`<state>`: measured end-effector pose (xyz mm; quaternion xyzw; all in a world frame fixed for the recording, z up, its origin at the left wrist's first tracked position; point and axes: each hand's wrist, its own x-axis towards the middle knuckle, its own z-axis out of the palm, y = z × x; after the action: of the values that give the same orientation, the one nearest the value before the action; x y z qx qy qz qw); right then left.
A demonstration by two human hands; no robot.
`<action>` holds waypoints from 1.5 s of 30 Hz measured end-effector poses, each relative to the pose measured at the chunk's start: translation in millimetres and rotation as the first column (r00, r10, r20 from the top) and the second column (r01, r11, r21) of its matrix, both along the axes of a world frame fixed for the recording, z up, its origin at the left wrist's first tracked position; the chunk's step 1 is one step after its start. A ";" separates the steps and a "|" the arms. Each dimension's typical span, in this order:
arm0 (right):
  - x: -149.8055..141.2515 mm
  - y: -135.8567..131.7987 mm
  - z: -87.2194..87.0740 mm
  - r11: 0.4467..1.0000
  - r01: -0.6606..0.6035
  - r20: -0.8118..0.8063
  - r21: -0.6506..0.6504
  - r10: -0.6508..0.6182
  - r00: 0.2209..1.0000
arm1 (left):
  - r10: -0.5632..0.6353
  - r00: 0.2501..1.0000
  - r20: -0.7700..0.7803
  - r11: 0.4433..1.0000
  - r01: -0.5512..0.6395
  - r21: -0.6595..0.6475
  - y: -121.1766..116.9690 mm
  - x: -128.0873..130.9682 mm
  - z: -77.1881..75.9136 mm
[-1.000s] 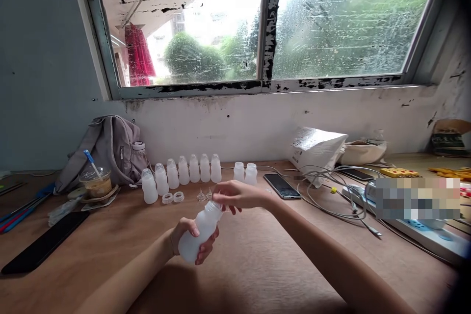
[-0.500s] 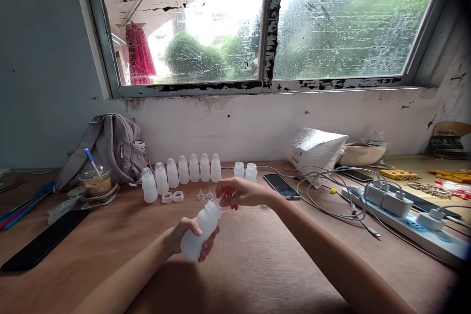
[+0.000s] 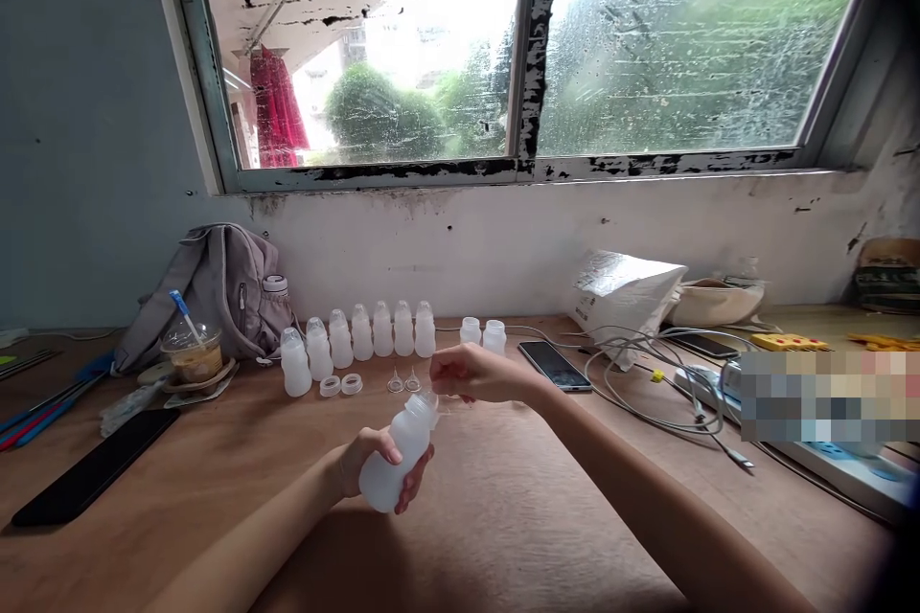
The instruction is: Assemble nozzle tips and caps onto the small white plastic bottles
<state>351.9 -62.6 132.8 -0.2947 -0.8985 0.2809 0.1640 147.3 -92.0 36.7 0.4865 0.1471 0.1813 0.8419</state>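
My left hand [image 3: 374, 467] is wrapped round a small translucent white plastic bottle [image 3: 398, 453], tilted with its neck toward the upper right. My right hand [image 3: 474, 374] is closed at the bottle's neck, its fingers pinching a small clear part that I cannot make out well. Behind them a row of several capped bottles [image 3: 359, 337] stands on the wooden table [image 3: 503, 517], with two open bottles [image 3: 483, 335] to the right. Two white rings [image 3: 340, 385] and two small clear teats [image 3: 403, 382] lie in front of the row.
A grey bag [image 3: 216, 292] and an iced drink cup [image 3: 191, 354] sit at the back left. A black phone [image 3: 86, 469] lies at the left, another phone [image 3: 555, 366] by a white pouch [image 3: 622, 292]. Cables and a power strip [image 3: 826, 469] crowd the right.
My right hand has shifted slightly up and right from the bottle's neck, still pinched. The left hand keeps holding the bottle. The view has drifted a little.
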 end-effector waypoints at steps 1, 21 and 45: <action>-0.8 0.3 -0.7 1.000 0.009 -0.001 0.021 -0.009 1.000 | 0.003 1.000 0.004 1.000 -0.003 0.012 0.2 0.3 -0.9; 4.0 3.4 2.5 0.993 -0.055 -0.028 -0.102 0.053 0.998 | 0.349 0.937 -0.027 0.924 -0.339 0.175 5.2 1.0 -3.9; -21.1 11.2 -37.2 0.921 0.156 -0.069 0.358 -0.140 0.988 | 0.776 0.618 -0.128 0.370 -0.281 0.885 12.8 4.9 -7.8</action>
<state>330.8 -51.4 95.7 -0.3206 -0.9063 0.1036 0.2552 152.2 -79.1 28.9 0.7566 0.4309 0.3579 0.3373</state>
